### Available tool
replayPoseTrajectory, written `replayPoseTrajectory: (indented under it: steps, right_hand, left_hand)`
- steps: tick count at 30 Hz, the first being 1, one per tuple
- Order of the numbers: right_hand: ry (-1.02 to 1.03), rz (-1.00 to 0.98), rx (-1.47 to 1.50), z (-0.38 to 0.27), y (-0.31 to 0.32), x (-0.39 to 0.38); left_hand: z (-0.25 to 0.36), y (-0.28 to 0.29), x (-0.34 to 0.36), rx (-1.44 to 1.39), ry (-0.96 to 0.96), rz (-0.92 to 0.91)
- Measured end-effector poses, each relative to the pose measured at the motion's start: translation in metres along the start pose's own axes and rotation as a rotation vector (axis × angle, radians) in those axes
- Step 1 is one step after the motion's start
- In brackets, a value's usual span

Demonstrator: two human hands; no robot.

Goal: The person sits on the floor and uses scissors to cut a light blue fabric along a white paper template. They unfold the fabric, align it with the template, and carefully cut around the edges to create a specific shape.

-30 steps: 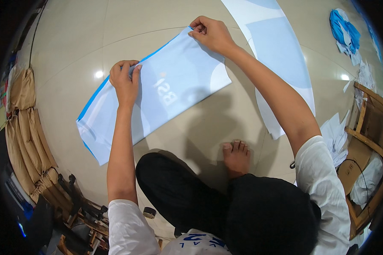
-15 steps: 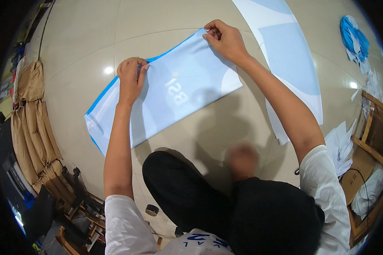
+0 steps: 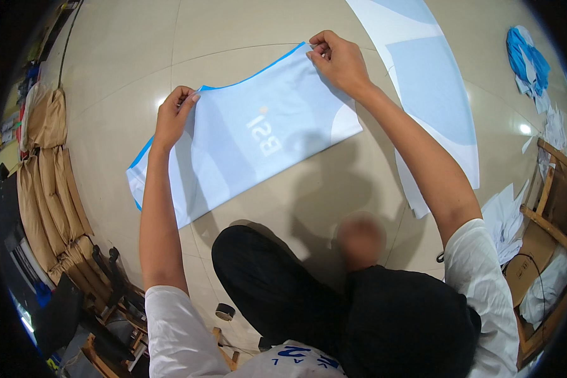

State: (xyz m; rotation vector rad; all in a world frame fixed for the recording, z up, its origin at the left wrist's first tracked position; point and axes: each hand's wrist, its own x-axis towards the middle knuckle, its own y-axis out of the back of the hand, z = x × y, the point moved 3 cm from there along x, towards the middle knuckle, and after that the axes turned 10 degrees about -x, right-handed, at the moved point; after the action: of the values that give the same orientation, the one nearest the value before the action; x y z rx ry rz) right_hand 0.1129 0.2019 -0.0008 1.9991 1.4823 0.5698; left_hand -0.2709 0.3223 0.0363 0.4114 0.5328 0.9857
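One pale-blue cloth (image 3: 223, 154) is spread over the tiled floor (image 3: 120, 82). The left hand (image 3: 174, 116) is pinching its far edge between thumb and fingers; the right hand (image 3: 337, 60) is pinching its far right corner. Pale lettering (image 3: 256, 136) is between the cloth's hands-side and near edges; blue print (image 3: 291, 353) marks the white shirt (image 3: 183, 331).

A: How is the scene lit?
B: Brightly, from above; a small white glare spot (image 3: 525, 128) is thrown back by the glossy beige tiled floor (image 3: 116, 88), and a soft grey shadow (image 3: 327, 183) is cast onto the folded pale-blue-and-white fabric (image 3: 233, 135).
A: Is anything blurred?
B: The bare foot (image 3: 360, 240) is smeared; the fabric is rendered clearly.
A: The edges?
B: Tile seams are bowed, corners swallowed by black.
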Motion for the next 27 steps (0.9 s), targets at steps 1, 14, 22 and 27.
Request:
replayPoseTrajectory:
  steps: [1, 14, 22, 27]
  right_hand:
    - [0.005, 0.007, -0.004, -0.002, -0.001, 0.0]
    - [0.008, 0.052, 0.062, -0.002, 0.001, 0.002]
    - [0.001, 0.099, 0.052, 0.002, -0.002, 0.007]
    - [-0.009, 0.102, 0.034, -0.003, -0.002, 0.007]
  left_hand:
    - [-0.003, -0.004, 0.002, -0.017, -0.026, 0.019]
    - [-0.008, -0.015, 0.014, 0.0, -0.017, 0.128]
    - [-0.008, -0.017, 0.013, 0.006, 0.009, 0.198]
    - [-0.012, -0.015, 0.012, 0.004, 0.005, 0.201]
